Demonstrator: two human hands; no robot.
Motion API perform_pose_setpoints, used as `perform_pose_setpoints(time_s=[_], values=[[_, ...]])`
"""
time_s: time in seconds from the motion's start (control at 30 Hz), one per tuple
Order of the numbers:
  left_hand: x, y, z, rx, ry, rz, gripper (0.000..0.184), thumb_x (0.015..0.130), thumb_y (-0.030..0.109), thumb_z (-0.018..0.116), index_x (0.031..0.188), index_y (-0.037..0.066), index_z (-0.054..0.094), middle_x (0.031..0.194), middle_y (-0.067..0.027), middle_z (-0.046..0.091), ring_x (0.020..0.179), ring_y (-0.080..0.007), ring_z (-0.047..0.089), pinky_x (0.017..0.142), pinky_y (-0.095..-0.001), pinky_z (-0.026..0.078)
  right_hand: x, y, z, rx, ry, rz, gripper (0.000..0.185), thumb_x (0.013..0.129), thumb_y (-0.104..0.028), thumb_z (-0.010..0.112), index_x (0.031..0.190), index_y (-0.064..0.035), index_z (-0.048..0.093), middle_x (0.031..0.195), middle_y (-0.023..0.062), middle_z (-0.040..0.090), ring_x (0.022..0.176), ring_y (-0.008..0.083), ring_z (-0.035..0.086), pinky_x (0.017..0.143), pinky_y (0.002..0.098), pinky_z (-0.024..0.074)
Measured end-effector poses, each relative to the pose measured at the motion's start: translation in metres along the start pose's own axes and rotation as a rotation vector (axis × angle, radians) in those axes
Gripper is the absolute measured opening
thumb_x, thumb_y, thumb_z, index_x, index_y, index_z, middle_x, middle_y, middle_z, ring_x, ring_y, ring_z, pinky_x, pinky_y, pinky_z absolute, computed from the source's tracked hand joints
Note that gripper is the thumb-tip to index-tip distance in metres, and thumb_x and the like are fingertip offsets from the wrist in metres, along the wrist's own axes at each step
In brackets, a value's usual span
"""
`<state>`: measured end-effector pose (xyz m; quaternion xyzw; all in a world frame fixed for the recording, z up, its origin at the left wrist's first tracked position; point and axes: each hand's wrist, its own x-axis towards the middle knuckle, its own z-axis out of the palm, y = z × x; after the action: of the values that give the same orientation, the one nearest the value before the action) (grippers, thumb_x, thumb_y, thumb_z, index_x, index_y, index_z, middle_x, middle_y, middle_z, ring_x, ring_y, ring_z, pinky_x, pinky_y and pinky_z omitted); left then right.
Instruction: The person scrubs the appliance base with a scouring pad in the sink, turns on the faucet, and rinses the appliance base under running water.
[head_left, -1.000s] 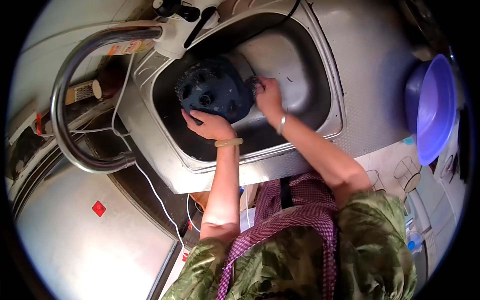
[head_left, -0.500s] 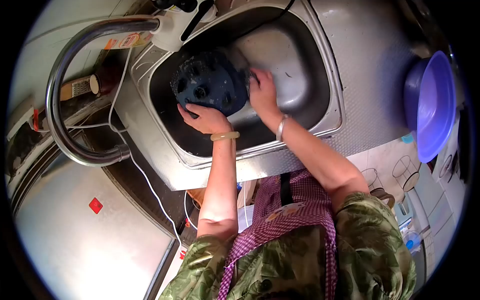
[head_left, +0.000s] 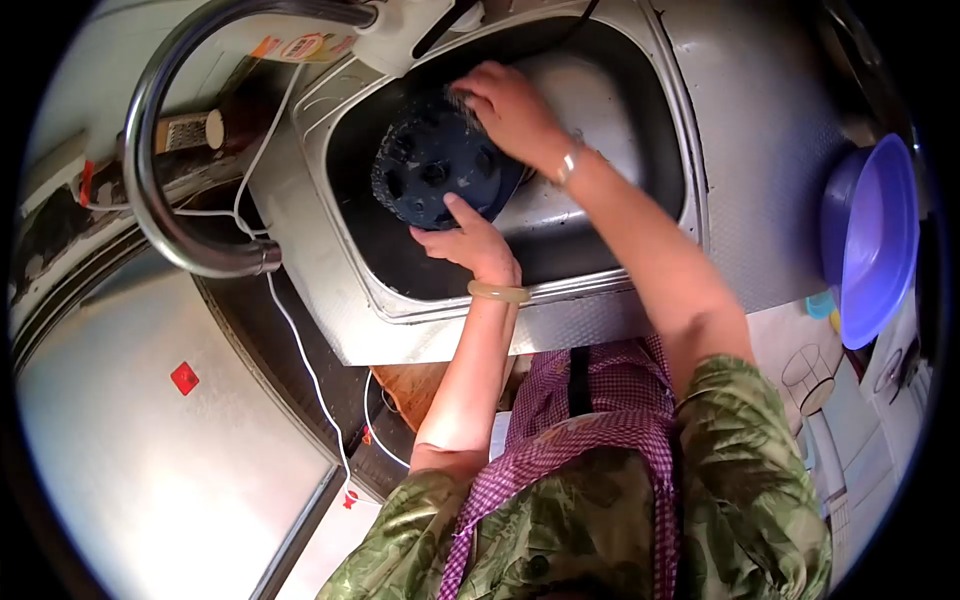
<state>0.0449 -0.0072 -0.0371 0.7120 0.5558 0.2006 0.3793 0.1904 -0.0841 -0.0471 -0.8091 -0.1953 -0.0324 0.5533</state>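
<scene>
A dark blue, round, pot-like object (head_left: 440, 165) with dark holes or knobs and pale worn patches is tilted in the steel sink (head_left: 610, 110). Its exact kind cannot be made out. My left hand (head_left: 475, 240) grips its near edge, thumb on top and fingers partly hidden underneath. Over the far right rim, my right hand (head_left: 515, 115) is closed with its fingers bent. A small grey tuft that looks like steel wool (head_left: 460, 97) shows at those fingertips, pressed against the object's edge.
A curved chrome faucet (head_left: 150, 150) arches at the left of the sink. A purple basin (head_left: 875, 240) leans at the right end of the steel counter (head_left: 750, 200). White cables (head_left: 300, 345) hang on the left, beside a pale panel (head_left: 150, 450) with a red tag.
My right hand has moved up and left onto the object's far rim. My left thumb now lies on its surface. The whole view has shifted slightly.
</scene>
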Motion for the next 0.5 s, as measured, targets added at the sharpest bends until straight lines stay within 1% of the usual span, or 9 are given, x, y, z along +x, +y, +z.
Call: perform_pose_setpoints(time_s=[0.03, 0.13, 0.17, 0.27, 0.3, 0.37, 0.43, 0.47, 0.5], values=[[-0.002, 0.003, -0.005, 0.015, -0.016, -0.043, 0.082, 0.096, 0.035, 0.066, 0.149, -0.011, 0.023, 0.144, -0.0331, 0.033, 0.129, -0.0399, 0.045, 0.11, -0.0425, 0.038, 0.011, 0.0, 0.002, 0.073, -0.089, 0.122, 0.024, 0.085, -0.003, 0.063, 0.107, -0.0077, 0.071, 0.112, 0.0135, 0.062, 0.102, 0.0362, 0.058, 0.092, 0.046, 0.0498], [0.013, 0.009, -0.019, -0.184, -0.216, -0.153, 0.092, 0.093, 0.037, 0.07, 0.151, -0.011, 0.017, 0.147, -0.0283, 0.029, 0.133, -0.0352, 0.04, 0.112, -0.0397, 0.035, -0.033, -0.024, -0.024, -0.11, 0.006, -0.022, 0.026, 0.085, -0.003, 0.063, 0.109, -0.0078, 0.072, 0.115, 0.014, 0.062, 0.108, 0.0363, 0.057, 0.093, 0.0463, 0.0495], [0.014, 0.01, -0.021, -0.201, -0.248, -0.144, 0.092, 0.094, 0.036, 0.069, 0.151, -0.011, 0.015, 0.148, -0.0279, 0.028, 0.134, -0.0354, 0.039, 0.113, -0.0393, 0.034, -0.06, -0.031, -0.033, -0.051, 0.014, -0.057, 0.031, 0.085, -0.003, 0.063, 0.114, -0.0079, 0.071, 0.118, 0.0156, 0.062, 0.109, 0.0367, 0.057, 0.095, 0.0454, 0.0493], [0.019, -0.006, -0.017, -0.202, -0.262, -0.153, 0.091, 0.096, 0.035, 0.065, 0.153, -0.011, 0.011, 0.152, -0.0277, 0.024, 0.137, -0.0355, 0.036, 0.116, -0.0389, 0.03, -0.076, -0.043, -0.026, -0.09, 0.008, 0.027, 0.035, 0.085, -0.001, 0.061, 0.119, -0.0079, 0.07, 0.119, 0.0178, 0.062, 0.109, 0.0374, 0.057, 0.096, 0.0449, 0.049], [0.02, -0.009, -0.015, -0.185, -0.257, -0.16, 0.09, 0.097, 0.035, 0.064, 0.153, -0.011, 0.01, 0.153, -0.0279, 0.023, 0.138, -0.0356, 0.035, 0.117, -0.039, 0.029, -0.056, -0.039, -0.017, -0.104, 0.026, 0.038, 0.032, 0.086, -0.002, 0.06, 0.116, -0.0088, 0.071, 0.119, 0.0149, 0.063, 0.109, 0.0374, 0.057, 0.095, 0.0446, 0.0495], [0.019, -0.009, -0.014, -0.149, -0.244, -0.178, 0.089, 0.098, 0.035, 0.061, 0.153, -0.011, 0.01, 0.155, -0.0283, 0.021, 0.14, -0.0359, 0.034, 0.118, -0.0393, 0.027, 0.005, -0.023, -0.004, -0.124, -0.158, -0.032, 0.029, 0.088, -0.005, 0.059, 0.114, -0.0097, 0.072, 0.118, 0.0115, 0.064, 0.111, 0.0369, 0.058, 0.095, 0.0447, 0.0497], [0.023, -0.013, -0.016, -0.109, -0.229, -0.201, 0.087, 0.097, 0.039, 0.059, 0.155, -0.004, 0.01, 0.156, -0.0228, 0.023, 0.136, -0.034, 0.037, 0.105, -0.0426, 0.035, 0.057, 0.009, 0.027, -0.039, -0.35, -0.094, 0.028, 0.089, -0.009, 0.059, 0.114, -0.0107, 0.072, 0.117, 0.0094, 0.065, 0.109, 0.0364, 0.058, 0.095, 0.0445, 0.0497], [0.027, -0.022, -0.013, -0.094, -0.221, -0.212, 0.086, 0.097, 0.042, 0.058, 0.156, 0.004, 0.01, 0.156, -0.0171, 0.026, 0.132, -0.0318, 0.041, 0.092, -0.0456, 0.043, 0.054, 0.011, 0.028, -0.035, -0.324, -0.085, 0.028, 0.09, -0.01, 0.058, 0.114, -0.0108, 0.071, 0.117, 0.0099, 0.065, 0.109, 0.0365, 0.059, 0.095, 0.0448, 0.0495], [0.027, -0.021, -0.014, -0.107, -0.224, -0.22, 0.086, 0.097, 0.042, 0.058, 0.156, 0.004, 0.01, 0.156, -0.0171, 0.026, 0.133, -0.0322, 0.041, 0.092, -0.0454, 0.043, 0.049, 0.01, 0.029, -0.033, -0.298, -0.078, 0.028, 0.09, -0.011, 0.058, 0.115, -0.0109, 0.071, 0.116, 0.0103, 0.065, 0.109, 0.0366, 0.059, 0.096, 0.045, 0.0494]])
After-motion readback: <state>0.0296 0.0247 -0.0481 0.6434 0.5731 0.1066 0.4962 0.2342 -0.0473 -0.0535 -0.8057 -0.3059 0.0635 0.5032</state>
